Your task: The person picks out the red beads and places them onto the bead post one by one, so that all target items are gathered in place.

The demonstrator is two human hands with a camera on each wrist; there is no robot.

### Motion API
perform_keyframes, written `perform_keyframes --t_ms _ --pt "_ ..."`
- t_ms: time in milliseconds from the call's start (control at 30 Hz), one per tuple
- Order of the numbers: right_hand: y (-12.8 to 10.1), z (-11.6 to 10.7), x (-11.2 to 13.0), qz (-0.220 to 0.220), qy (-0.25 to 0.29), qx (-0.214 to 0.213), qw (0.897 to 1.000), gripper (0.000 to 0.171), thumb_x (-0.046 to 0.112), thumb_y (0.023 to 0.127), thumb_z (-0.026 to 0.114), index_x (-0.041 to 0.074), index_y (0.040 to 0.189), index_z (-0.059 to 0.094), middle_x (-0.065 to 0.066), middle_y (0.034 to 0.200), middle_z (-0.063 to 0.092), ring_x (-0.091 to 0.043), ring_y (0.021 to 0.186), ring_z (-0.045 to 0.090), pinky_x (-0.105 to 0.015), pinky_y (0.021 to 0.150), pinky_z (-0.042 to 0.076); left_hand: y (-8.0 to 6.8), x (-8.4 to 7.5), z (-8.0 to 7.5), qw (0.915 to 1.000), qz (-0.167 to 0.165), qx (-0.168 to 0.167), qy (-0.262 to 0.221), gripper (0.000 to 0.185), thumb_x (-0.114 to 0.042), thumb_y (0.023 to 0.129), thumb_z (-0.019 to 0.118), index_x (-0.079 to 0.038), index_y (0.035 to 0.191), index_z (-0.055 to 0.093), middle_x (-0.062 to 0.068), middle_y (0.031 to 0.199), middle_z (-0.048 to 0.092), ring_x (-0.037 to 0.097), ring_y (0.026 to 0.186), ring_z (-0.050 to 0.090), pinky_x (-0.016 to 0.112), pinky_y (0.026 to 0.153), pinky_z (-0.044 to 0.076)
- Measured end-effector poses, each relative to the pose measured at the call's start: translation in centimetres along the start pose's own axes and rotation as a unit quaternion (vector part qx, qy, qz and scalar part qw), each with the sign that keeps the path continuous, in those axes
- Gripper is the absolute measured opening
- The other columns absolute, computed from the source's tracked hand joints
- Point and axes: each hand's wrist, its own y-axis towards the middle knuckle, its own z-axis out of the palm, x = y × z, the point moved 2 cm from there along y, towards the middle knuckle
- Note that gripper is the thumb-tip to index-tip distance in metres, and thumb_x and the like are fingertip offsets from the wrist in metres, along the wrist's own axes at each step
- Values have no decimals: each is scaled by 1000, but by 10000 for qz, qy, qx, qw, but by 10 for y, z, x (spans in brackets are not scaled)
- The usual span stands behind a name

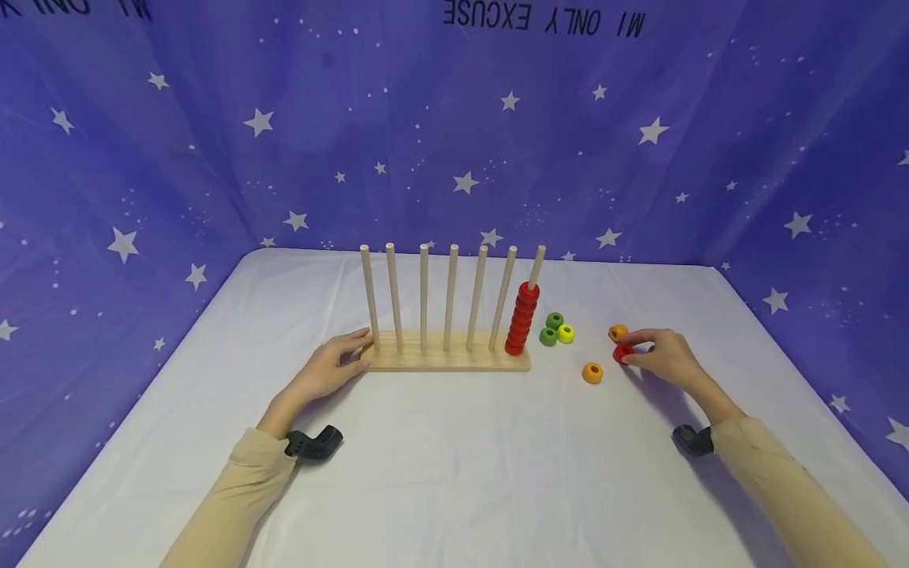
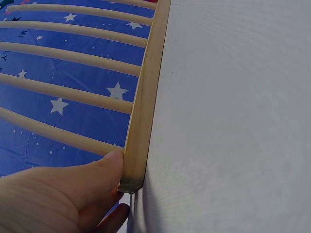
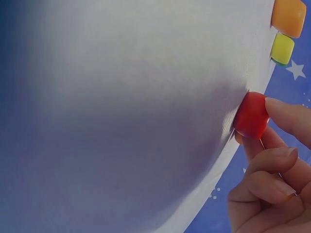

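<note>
The left hand (image 1: 328, 369) rests against the left end of the wooden peg rack (image 1: 447, 359), fingers nearly straight, thumb pressed to the base end and closed round nothing. Six pegs stand bare; the seventh, rightmost peg carries a tall stack of red rings (image 1: 521, 319), evidently the only finished column. Just right of the rack lie two green rings (image 1: 551, 328) and a yellow ring (image 1: 566, 333), then two orange rings (image 1: 592, 372) farther out, all unsorted. The right hand (image 1: 663, 356) pinches a loose red ring (image 1: 622, 353) on the white table (image 1: 454, 473); most work appears outstanding.
</note>
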Motion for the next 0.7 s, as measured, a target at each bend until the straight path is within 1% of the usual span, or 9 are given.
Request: perform_keyframes --t_ms 133,333,533,600,700 --pt "2 5 0 37 -53 42 10000 43 19 79 69 -2 116 61 -26 114 62 -21 75 52 -22 59 39 -3 1 -1 10000 13 18 26 48 -15 90 57 2 133 46 21 144 39 42 134 33 56 110 29" --pt "2 12 2 24 7 184 9998 42 19 79 69 -3 114 62 -26 113 62 -21 76 52 -22 60 39 -9 4 -1 9999 -99 65 40 47 -14 90 57 2 133 46 22 144 39 43 134 33 56 110 28" --pt "0 11 1 174 68 292 9994 44 18 80 67 -5 117 59 -28 116 59 -24 80 52 -21 62 40 -4 1 -3 9999 -67 124 6 48 -15 90 57 1 134 45 21 145 38 41 135 33 55 111 28" --pt "2 8 1 219 36 336 9992 46 19 80 67 -5 118 58 -28 117 59 -25 83 52 -21 62 41 -1 0 -3 9997 -120 175 -92 48 -15 91 56 0 135 44 20 146 37 40 136 32 55 112 27" --pt "6 3 3 133 -27 293 9995 45 19 80 67 -5 117 58 -28 116 60 -27 84 54 -21 63 41 0 0 -3 9996 -156 150 -198 48 -15 91 56 0 135 44 19 147 36 41 137 30 55 112 25"
